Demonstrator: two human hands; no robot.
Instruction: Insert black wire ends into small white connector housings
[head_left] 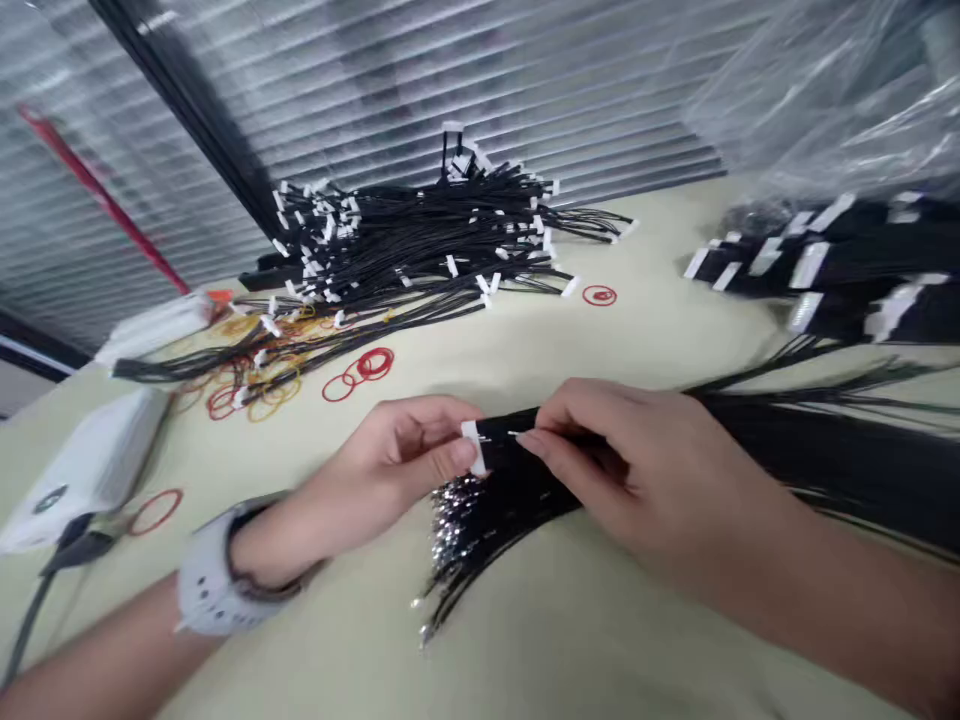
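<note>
Between the thumb and fingers of my left hand (409, 455) is a small white connector housing (472, 447), with black wires running from it to the right. My right hand (637, 460) pinches a thin black wire whose bare metal terminal (514, 433) points toward the housing, a short gap away. Below and behind both hands lies a thick bundle of black wires (525, 505), its shiny crimped ends (454, 520) fanned out under the housing. The far part of this bundle stretches off to the right under my right forearm.
A heap of black cables with white connectors (420, 235) lies at the back. Red rubber bands (375, 364) and yellow ones are scattered left of centre. A white box with a cable (97, 460) stands at left. Bundled cables (840, 260) and clear plastic (840, 100) are at right.
</note>
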